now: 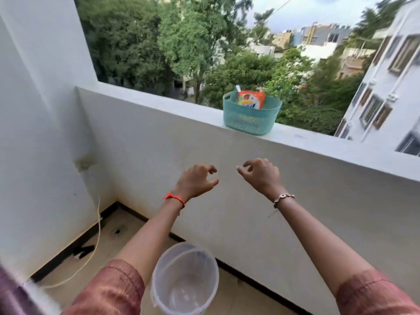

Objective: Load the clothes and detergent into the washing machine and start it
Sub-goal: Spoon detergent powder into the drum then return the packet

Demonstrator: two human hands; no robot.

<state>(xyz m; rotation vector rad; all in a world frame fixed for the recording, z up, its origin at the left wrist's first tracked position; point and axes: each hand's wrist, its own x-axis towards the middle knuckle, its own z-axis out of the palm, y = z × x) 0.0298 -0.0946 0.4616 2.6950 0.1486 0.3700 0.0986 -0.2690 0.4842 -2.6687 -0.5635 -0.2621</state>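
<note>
Currently 2 empty hands reach forward, left hand (195,181) and right hand (261,176) both with fingers loosely curled on nothing, while the detergent packet (251,100) stands upright in the teal basket (248,120) on the ledge (159,103), above and nearest the right hand.

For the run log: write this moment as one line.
left hand: raised, empty | right hand: raised, empty | detergent packet: in teal basket on ledge | bucket: on floor

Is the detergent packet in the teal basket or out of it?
In. The orange detergent packet stands upright inside the teal basket on the balcony ledge, its top showing above the rim.
</note>
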